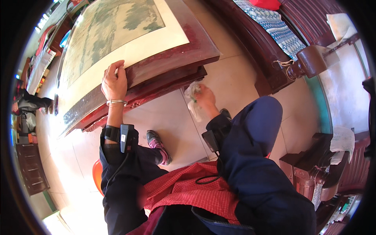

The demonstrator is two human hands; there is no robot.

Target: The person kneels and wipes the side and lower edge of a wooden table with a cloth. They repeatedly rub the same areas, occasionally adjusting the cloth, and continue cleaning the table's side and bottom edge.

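My left hand (115, 82) rests at the near edge of a dark red wooden table (199, 44), its fingers bent; whether anything is under them is hidden. On the tabletop lies a landscape picture (117, 35) with a wide cream border. Beside the table's near right corner, below the level of its top, my right hand (205, 98) grips a crumpled pale cloth (192, 108). Both the hand and the cloth are blurred. The cloth is close to the lower frame of the table, but I cannot tell whether they touch.
A dark wooden bench (235, 32) with a blue-and-white patterned cloth (273, 26) stands to the right. Another carved wooden seat (305, 164) is at lower right. Part of an orange stool (97, 176) shows beside my left leg. At far left is another person's leg (38, 101).
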